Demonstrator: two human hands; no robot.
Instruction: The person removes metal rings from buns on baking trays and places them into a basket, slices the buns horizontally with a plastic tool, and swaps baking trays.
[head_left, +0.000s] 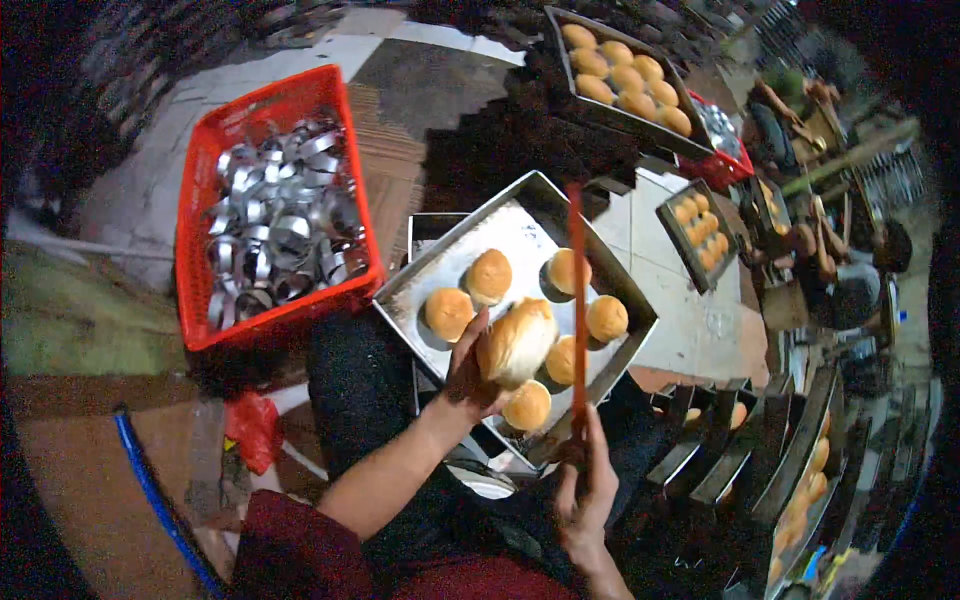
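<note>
My left hand grips a golden-topped bread bun, tilted so its pale side shows. Upright in my right hand is a long, thin reddish-brown stick or blade; the picture does not settle which. Bun and stick are both over a square metal baking tray, and a gap shows between them. Several round buns lie spread in the tray, among them one at the upper left and one near its front corner. The stick partly hides two buns on the right.
A red plastic crate of metal rings stands at left. Trays of buns sit at upper right and farther right. Stacked trays fill the lower right. Other people work beyond. A red plastic bag lies lower left.
</note>
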